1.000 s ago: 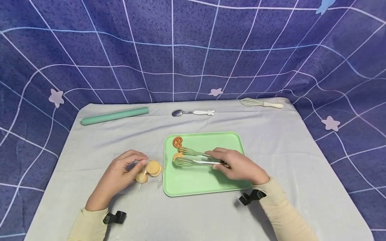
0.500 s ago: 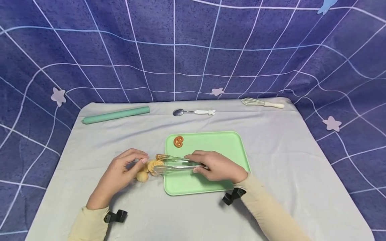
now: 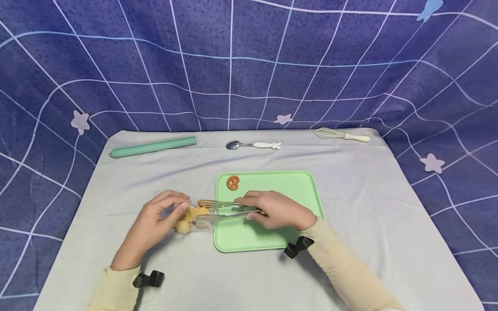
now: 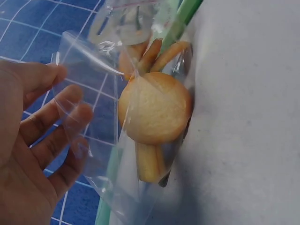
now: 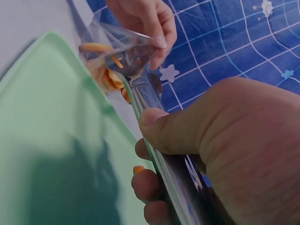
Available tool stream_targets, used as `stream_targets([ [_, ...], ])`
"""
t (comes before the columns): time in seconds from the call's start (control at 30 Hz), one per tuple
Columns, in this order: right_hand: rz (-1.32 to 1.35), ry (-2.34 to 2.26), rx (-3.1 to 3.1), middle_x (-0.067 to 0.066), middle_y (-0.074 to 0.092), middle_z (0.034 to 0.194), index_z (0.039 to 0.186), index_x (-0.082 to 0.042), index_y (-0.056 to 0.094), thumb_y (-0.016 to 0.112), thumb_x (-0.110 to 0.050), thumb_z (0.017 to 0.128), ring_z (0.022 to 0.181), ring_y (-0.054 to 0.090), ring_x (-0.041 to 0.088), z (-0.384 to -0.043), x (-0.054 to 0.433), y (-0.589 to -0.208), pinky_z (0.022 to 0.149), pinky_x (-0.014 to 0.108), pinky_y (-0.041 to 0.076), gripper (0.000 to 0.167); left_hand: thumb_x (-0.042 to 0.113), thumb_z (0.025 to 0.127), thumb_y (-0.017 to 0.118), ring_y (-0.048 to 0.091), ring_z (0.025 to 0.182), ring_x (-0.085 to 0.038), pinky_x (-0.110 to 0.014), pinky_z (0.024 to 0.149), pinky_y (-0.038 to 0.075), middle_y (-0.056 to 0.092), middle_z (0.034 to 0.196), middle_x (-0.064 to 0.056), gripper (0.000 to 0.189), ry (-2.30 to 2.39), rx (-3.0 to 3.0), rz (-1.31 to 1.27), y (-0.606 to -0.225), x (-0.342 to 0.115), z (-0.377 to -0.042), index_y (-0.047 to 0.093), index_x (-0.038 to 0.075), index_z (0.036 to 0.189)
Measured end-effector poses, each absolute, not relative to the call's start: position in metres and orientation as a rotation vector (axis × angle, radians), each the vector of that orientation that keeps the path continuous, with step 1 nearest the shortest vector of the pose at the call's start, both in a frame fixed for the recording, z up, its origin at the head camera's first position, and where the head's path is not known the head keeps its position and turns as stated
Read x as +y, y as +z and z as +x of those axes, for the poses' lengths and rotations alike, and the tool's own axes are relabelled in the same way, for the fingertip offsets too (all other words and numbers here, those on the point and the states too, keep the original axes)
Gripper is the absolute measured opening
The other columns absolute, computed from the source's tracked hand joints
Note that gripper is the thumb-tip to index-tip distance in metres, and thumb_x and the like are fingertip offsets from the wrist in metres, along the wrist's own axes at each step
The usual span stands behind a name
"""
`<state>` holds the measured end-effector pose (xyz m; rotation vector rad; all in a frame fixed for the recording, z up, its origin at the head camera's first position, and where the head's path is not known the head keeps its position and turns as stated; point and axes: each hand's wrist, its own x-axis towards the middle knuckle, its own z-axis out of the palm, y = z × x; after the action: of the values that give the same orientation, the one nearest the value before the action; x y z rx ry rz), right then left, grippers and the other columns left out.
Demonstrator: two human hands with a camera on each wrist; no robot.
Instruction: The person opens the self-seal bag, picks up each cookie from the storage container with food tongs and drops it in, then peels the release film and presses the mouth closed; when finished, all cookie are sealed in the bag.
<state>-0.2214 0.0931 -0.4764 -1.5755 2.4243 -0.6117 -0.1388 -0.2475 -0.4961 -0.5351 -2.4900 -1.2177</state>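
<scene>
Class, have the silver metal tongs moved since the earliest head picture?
Yes, the tongs moved left; their tips now reach past the left edge of the green rectangular tray.

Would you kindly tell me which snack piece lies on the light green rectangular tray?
The brown pretzel-shaped piece, near the far left corner of the tray; the other visible pieces are beyond its left edge.

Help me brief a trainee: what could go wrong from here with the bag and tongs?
The left hand pinches the edge of the clear bag, which might slip and spill its cookies. The tongs in the right hand reach the bag and might snag its plastic.
</scene>
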Motion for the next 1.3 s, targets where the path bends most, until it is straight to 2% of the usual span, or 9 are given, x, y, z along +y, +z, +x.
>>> stream_targets([
  [0.1, -1.582, -0.590, 2.442, -0.001, 0.062, 0.130, 0.146, -0.011, 0.054, 0.066, -0.020, 0.100, 0.104, 0.062, 0.010, -0.219, 0.098, -0.477, 0.095, 0.028, 0.050, 0.049, 0.004, 0.094, 0.074, 0.062, 0.107, -0.014, -0.017, 0.091, 0.045, 0.068, 0.112, 0.009, 0.021, -1.225, -2.479, -0.540, -0.495, -0.247, -0.139, 0.076, 0.023, 0.103],
  [0.3, -1.641, -0.574, 2.454, 0.000, 0.061, 0.131, 0.146, -0.010, 0.055, 0.066, -0.020, 0.100, 0.105, 0.063, 0.010, -0.215, 0.095, -0.472, 0.095, 0.028, 0.051, 0.048, 0.004, 0.094, 0.074, 0.062, 0.107, -0.014, -0.017, 0.092, 0.045, 0.068, 0.112, 0.008, 0.015, -1.244, -2.475, -0.551, -0.493, -0.244, -0.139, 0.077, 0.016, 0.101],
  [0.5, -1.662, -0.526, 2.476, -0.003, 0.061, 0.127, 0.146, -0.012, 0.055, 0.067, -0.019, 0.099, 0.087, 0.058, 0.005, -0.217, 0.087, -0.471, 0.086, 0.028, 0.053, 0.049, 0.009, 0.096, 0.073, 0.062, 0.109, -0.013, -0.016, 0.095, 0.043, 0.067, 0.114, 0.010, 0.010, -1.222, -2.511, -0.543, -0.493, -0.243, -0.136, 0.077, 0.014, 0.103],
  [0.7, -1.684, -0.530, 2.458, -0.002, 0.061, 0.131, 0.145, -0.013, 0.056, 0.067, -0.019, 0.099, 0.094, 0.060, 0.006, -0.217, 0.079, -0.467, 0.089, 0.029, 0.053, 0.048, 0.007, 0.095, 0.073, 0.062, 0.110, -0.014, -0.016, 0.097, 0.042, 0.067, 0.115, 0.009, 0.012, -1.187, -2.523, -0.551, -0.493, -0.246, -0.133, 0.077, 0.013, 0.105],
  [0.9, -1.678, -0.556, 2.445, -0.002, 0.062, 0.128, 0.144, -0.014, 0.057, 0.067, -0.018, 0.099, 0.093, 0.059, 0.006, -0.219, 0.076, -0.464, 0.089, 0.029, 0.052, 0.046, 0.008, 0.095, 0.073, 0.061, 0.111, -0.015, -0.016, 0.095, 0.043, 0.066, 0.117, 0.008, 0.013, -1.172, -2.527, -0.555, -0.493, -0.246, -0.133, 0.077, 0.014, 0.106],
  [1.07, -1.628, -0.611, 2.444, -0.001, 0.063, 0.129, 0.146, -0.012, 0.056, 0.067, -0.019, 0.099, 0.095, 0.061, 0.008, -0.222, 0.094, -0.462, 0.091, 0.028, 0.051, 0.049, 0.008, 0.095, 0.073, 0.061, 0.110, -0.014, -0.016, 0.091, 0.044, 0.066, 0.116, 0.009, 0.012, -1.159, -2.524, -0.536, -0.495, -0.248, -0.133, 0.077, 0.014, 0.105],
  [1.2, -1.550, -0.687, 2.475, 0.000, 0.063, 0.130, 0.148, -0.012, 0.053, 0.068, -0.020, 0.099, 0.093, 0.061, 0.011, -0.227, 0.119, -0.459, 0.088, 0.029, 0.051, 0.051, 0.004, 0.094, 0.073, 0.062, 0.109, -0.014, -0.019, 0.087, 0.046, 0.067, 0.114, 0.009, 0.015, -1.171, -2.505, -0.542, -0.497, -0.250, -0.134, 0.077, 0.014, 0.104],
  [1.3, -1.460, -0.696, 2.573, -0.001, 0.063, 0.129, 0.148, -0.012, 0.053, 0.069, -0.022, 0.099, 0.081, 0.058, 0.008, -0.231, 0.139, -0.459, 0.079, 0.029, 0.051, 0.053, 0.003, 0.094, 0.073, 0.062, 0.108, -0.013, -0.018, 0.088, 0.046, 0.067, 0.113, 0.009, 0.018, -1.184, -2.497, -0.553, -0.499, -0.248, -0.135, 0.077, 0.017, 0.104],
])
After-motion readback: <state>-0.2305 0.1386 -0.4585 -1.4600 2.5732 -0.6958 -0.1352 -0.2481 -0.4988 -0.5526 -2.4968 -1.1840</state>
